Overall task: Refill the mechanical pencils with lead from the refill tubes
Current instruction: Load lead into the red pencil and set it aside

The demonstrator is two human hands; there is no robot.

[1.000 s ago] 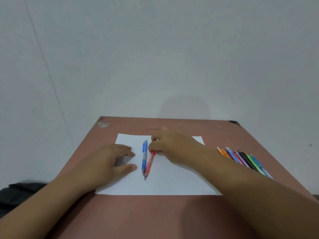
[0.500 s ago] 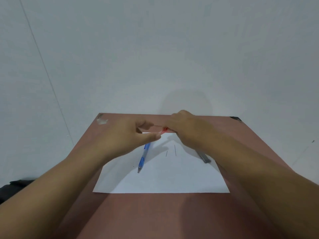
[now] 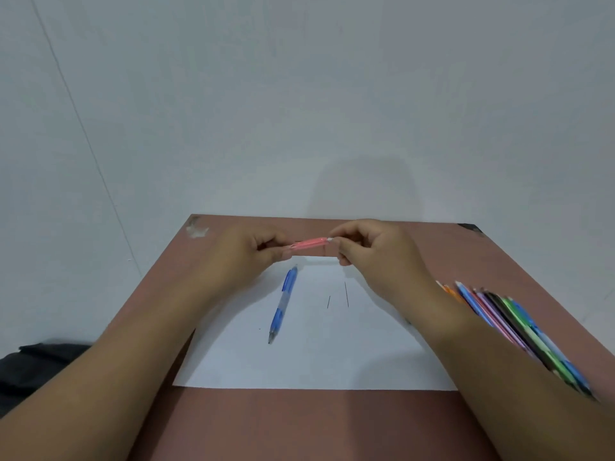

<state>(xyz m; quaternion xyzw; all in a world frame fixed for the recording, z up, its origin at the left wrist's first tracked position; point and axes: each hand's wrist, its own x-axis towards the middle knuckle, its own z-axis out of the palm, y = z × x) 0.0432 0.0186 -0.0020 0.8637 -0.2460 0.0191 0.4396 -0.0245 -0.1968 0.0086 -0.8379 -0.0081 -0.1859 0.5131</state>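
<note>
Pencil: pink-red, white end. Pencil: blue w/ clear grip. Paper: white. Table: reddish-brown. Row of pencils: orange, blue, pink, purple, black, green, lt blue. Wall: pale grey.

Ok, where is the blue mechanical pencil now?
Head view: blue mechanical pencil lies on the white paper, left of centre, beside two loose leads.

Glossy plastic blue pencil on matt paper.
</note>
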